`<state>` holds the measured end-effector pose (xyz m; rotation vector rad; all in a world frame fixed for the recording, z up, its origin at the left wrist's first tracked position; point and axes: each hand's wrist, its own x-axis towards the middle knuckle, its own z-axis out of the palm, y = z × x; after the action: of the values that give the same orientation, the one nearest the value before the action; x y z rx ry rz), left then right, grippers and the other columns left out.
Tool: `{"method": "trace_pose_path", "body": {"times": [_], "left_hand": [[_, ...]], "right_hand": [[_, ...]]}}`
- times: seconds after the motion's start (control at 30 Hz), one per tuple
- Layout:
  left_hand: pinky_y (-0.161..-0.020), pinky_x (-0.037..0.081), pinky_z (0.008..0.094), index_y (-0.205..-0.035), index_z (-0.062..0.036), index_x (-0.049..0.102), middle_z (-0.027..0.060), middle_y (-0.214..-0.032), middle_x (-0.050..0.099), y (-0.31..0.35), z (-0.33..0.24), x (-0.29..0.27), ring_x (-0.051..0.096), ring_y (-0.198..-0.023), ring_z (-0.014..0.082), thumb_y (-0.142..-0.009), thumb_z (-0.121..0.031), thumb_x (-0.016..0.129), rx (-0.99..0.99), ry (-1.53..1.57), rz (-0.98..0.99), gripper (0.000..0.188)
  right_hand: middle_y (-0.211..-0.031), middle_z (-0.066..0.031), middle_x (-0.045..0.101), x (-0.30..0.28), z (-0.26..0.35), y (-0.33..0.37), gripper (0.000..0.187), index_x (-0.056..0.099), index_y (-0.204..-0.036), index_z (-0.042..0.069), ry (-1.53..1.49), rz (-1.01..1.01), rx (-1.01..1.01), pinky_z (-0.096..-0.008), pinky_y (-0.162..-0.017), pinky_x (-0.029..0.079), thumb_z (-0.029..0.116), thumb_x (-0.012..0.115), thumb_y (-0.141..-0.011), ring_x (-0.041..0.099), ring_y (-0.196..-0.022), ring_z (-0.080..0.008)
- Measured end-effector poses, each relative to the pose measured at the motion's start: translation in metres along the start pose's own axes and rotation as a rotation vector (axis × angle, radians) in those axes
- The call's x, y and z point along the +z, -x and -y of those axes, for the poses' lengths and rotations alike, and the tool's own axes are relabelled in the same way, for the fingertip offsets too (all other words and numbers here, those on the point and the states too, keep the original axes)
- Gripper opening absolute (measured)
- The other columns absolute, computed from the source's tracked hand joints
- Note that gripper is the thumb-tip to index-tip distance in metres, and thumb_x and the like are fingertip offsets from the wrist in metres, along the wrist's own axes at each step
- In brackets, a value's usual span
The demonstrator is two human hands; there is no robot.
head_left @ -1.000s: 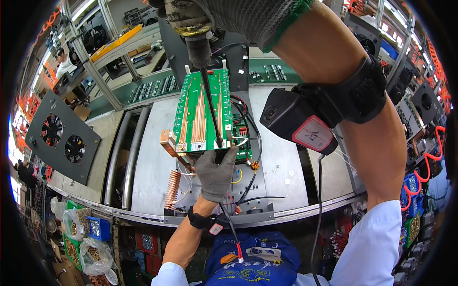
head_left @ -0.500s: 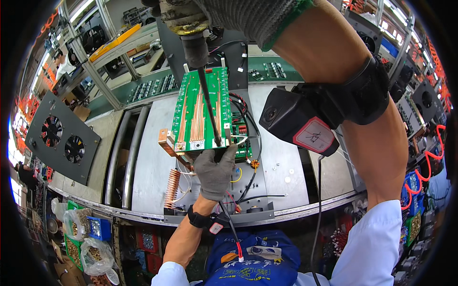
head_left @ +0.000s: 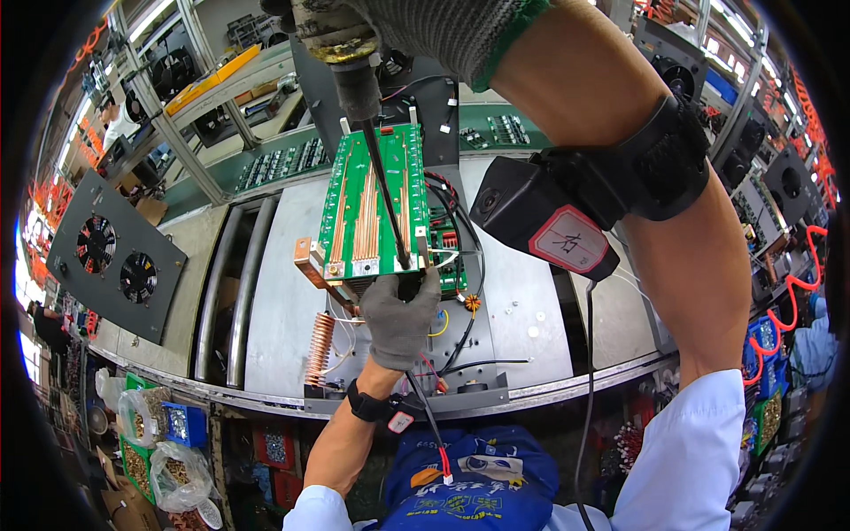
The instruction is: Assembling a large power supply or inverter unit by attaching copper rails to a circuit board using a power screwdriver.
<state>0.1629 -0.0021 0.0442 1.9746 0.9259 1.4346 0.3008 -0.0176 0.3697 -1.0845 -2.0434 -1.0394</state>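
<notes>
A long green circuit board (head_left: 365, 203) with copper-coloured strips tops an upright assembly on the bench. Over it, my gloved right hand (head_left: 434, 34) grips a power screwdriver (head_left: 341, 40) at the top of the picture, its fingers partly cut off. The long dark bit (head_left: 386, 190) slants down, its tip at a metal pad on the board's near right end. Just under that end is my left hand (head_left: 400, 323), in a grey glove, thumb and fingers curled up around a dark gap. What they pinch there is hidden.
A copper coil (head_left: 320, 352) stands left of my left hand. Black cables (head_left: 478, 252) loop right of the board. A grey panel with two fans (head_left: 115, 257) leans at the left, beside metal rollers (head_left: 232, 292). Small-parts bins (head_left: 184, 425) sit below the bench edge.
My right hand and forearm have shifted slightly left, and the screwdriver's upper end with them. The bit tip stays at the same pad. My left hand has barely moved.
</notes>
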Motion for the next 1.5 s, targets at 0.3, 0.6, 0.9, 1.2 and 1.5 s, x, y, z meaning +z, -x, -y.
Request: {"method": "trace_pose_path", "body": {"times": [0.3, 0.6, 0.9, 1.2, 1.5], "left_hand": [[-0.055, 0.055, 0.0271, -0.085, 0.0061, 0.068, 0.0099, -0.072, 0.072, 0.001, 0.0, 0.0, 0.069, -0.062, 0.0128, -0.09, -0.013, 0.078, -0.098, 0.058, 0.038, 0.022], [-0.051, 0.049, 0.0329, -0.077, 0.0013, 0.069, 0.0099, -0.062, 0.068, 0.001, 0.002, 0.006, 0.065, -0.052, 0.0188, -0.082, -0.017, 0.084, -0.058, 0.064, -0.078, 0.023], [-0.052, 0.051, 0.0261, -0.083, 0.0045, 0.067, 0.0067, -0.066, 0.07, 0.0, 0.0, 0.004, 0.066, -0.056, 0.0097, -0.09, -0.011, 0.078, -0.007, 0.023, -0.024, 0.02], [-0.048, 0.046, 0.026, -0.084, 0.0036, 0.072, 0.0037, -0.062, 0.068, -0.002, -0.005, 0.004, 0.061, -0.052, 0.0078, -0.085, -0.008, 0.08, -0.056, 0.117, -0.037, 0.015], [-0.057, 0.051, 0.0333, -0.083, 0.0004, 0.07, 0.0097, -0.068, 0.069, 0.002, -0.009, -0.002, 0.066, -0.058, 0.019, -0.084, -0.018, 0.083, -0.016, 0.132, -0.092, 0.023]], "right_hand": [[-0.077, -0.0087, 0.071, 0.001, 0.001, -0.002, 0.004, 0.071, -0.092, 0.001, -0.013, 0.002, 0.001, -0.0346, -0.063, 0.059, 0.005, 0.069, -0.091, 0.073, -0.073, -0.0215], [-0.077, -0.0086, 0.071, 0.007, 0.007, -0.011, 0.004, 0.071, -0.092, 0.001, -0.036, 0.002, -0.003, -0.0343, -0.063, 0.058, 0.004, 0.068, -0.091, 0.073, -0.073, -0.0211], [-0.076, -0.0084, 0.07, 0.006, 0.01, -0.026, 0.004, 0.07, -0.092, 0.001, -0.104, 0.042, 0.019, -0.034, -0.063, 0.058, 0.003, 0.068, -0.091, 0.073, -0.072, -0.0208], [-0.076, -0.0047, 0.06, 0.001, 0.033, -0.021, 0.017, 0.06, -0.094, 0.001, -1.263, -0.044, 0.739, -0.0291, -0.056, 0.053, 0.017, 0.063, -0.09, 0.059, -0.061, -0.0133], [-0.069, -0.0087, 0.063, 0.0, 0.047, -0.035, 0.011, 0.062, -0.08, -0.001, -1.145, -0.06, 0.872, -0.0302, -0.052, 0.05, 0.009, 0.059, -0.086, 0.063, -0.059, -0.0154]]}}
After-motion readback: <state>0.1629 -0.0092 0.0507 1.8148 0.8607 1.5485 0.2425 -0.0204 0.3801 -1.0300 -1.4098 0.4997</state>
